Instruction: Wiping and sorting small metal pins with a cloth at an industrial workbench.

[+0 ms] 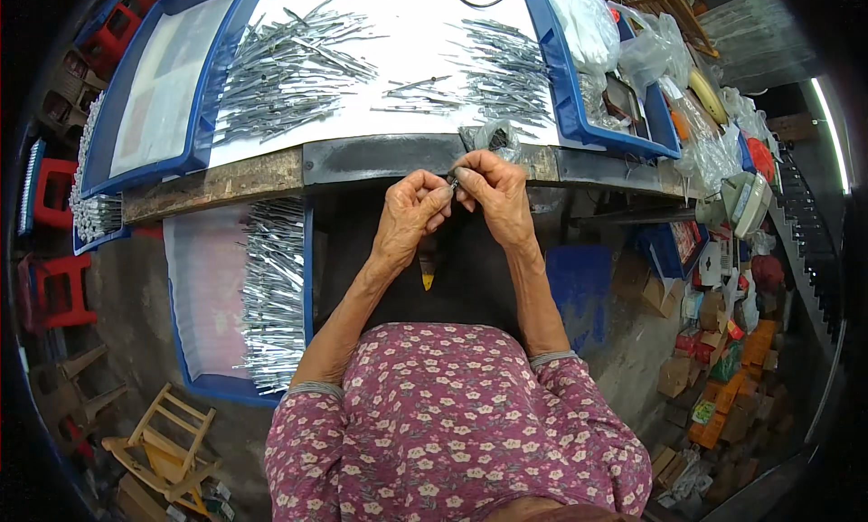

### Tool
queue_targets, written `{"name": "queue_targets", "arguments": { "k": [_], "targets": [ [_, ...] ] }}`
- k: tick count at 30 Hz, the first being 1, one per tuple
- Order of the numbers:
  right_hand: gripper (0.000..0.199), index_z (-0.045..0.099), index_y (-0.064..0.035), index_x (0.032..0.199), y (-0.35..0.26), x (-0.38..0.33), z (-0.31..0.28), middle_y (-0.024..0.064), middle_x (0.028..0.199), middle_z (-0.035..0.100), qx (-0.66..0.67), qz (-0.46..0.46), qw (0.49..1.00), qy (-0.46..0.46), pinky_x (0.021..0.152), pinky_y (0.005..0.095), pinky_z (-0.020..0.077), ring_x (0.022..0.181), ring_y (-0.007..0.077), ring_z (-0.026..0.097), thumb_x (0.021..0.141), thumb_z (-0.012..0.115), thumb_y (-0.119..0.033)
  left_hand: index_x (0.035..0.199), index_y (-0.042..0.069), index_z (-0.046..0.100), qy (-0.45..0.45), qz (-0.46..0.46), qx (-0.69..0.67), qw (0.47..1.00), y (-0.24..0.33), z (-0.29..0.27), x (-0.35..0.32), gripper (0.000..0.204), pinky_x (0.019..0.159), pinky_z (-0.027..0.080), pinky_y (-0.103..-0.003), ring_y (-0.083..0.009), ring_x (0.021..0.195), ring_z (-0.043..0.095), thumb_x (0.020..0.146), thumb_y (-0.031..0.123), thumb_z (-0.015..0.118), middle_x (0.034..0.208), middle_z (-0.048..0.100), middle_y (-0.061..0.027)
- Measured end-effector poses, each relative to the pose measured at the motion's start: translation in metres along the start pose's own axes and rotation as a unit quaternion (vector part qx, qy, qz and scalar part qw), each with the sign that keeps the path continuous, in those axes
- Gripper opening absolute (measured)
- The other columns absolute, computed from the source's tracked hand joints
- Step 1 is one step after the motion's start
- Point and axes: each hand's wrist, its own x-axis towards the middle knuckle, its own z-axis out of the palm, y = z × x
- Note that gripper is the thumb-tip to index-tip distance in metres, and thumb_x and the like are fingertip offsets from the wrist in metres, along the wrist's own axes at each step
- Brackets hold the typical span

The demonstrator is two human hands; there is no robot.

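Note:
My left hand (411,213) and my right hand (497,196) meet just in front of the table's near edge, fingertips almost touching. Both are closed in a pinch around a small dark piece (452,180), mostly covered by the fingers; its exact kind is too small to make out. Behind my right hand, a clear plastic bag with dark contents (493,137) rests at the table edge. On the white tabletop lie a large left pile of thin silvery metal rods (289,70), a right pile of similar rods (506,70) and a few loose rods (418,97) between them.
A blue tray (194,115) stands at the table's left, and a blue bin (561,88) with plastic bags at its right. Below left, another blue tray (203,287) holds many rods. Red stools (68,291) are far left; cardboard boxes (678,373) crowd the right floor.

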Motion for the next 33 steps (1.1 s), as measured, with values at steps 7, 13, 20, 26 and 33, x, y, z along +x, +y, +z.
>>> {"name": "queue_targets", "arguments": {
  "k": [7,13,20,26,33],
  "targets": [
    [0.01,0.057,0.0027,0.085,0.002,0.0,0.0,0.0013,0.061,0.052,0.004,0.0,1.0,0.0,0.046,0.0179,0.0372,0.052,0.0051,0.046,0.084,0.053,-0.007,0.085,0.003,0.052,-0.001,0.0,-0.002,1.0,-0.005,-0.002,0.001,0.018,0.042,0.027,-0.014,-0.002,0.049,0.039,0.085,0.02,0.057,0.065,0.052,0.0002],
    [0.01,0.057,0.0025,0.085,0.006,0.0,-0.002,0.0011,0.062,0.053,0.004,0.008,1.0,-0.001,0.047,0.0176,0.0374,0.052,0.0048,0.046,0.084,0.054,-0.007,0.085,0.002,0.052,0.001,-0.003,-0.001,1.0,-0.007,-0.002,0.003,0.018,0.042,0.027,-0.014,-0.0023,0.048,0.039,0.085,0.02,0.057,0.065,0.052,0.0],
    [0.01,0.057,0.0025,0.085,0.009,0.001,-0.003,0.0009,0.062,0.053,0.004,0.008,1.0,-0.002,0.047,0.0176,0.0377,0.054,0.0047,0.047,0.084,0.054,-0.007,0.085,0.002,0.052,0.003,-0.009,0.003,1.0,-0.009,-0.002,0.005,0.018,0.042,0.027,-0.014,-0.0024,0.048,0.039,0.085,0.02,0.057,0.064,0.052,0.0001],
    [0.011,0.057,0.0025,0.085,0.009,0.001,-0.005,0.0005,0.062,0.053,0.001,0.02,1.0,0.001,0.047,0.0176,0.0378,0.053,0.0044,0.047,0.084,0.055,-0.008,0.085,0.003,0.052,0.001,-0.008,-0.006,1.0,-0.012,-0.003,0.006,0.018,0.042,0.027,-0.014,-0.0024,0.048,0.038,0.086,0.02,0.057,0.064,0.051,0.0003],
    [0.009,0.058,0.0018,0.082,0.011,-0.001,-0.005,-0.0005,0.062,0.052,-0.004,0.02,1.0,0.004,0.045,0.0178,0.0371,0.052,0.004,0.046,0.082,0.054,-0.007,0.084,0.003,0.052,0.007,-0.02,0.005,1.0,-0.011,-0.001,0.004,0.018,0.042,0.028,-0.015,-0.0026,0.048,0.038,0.085,0.02,0.058,0.064,0.051,0.0004]
  ]
}}
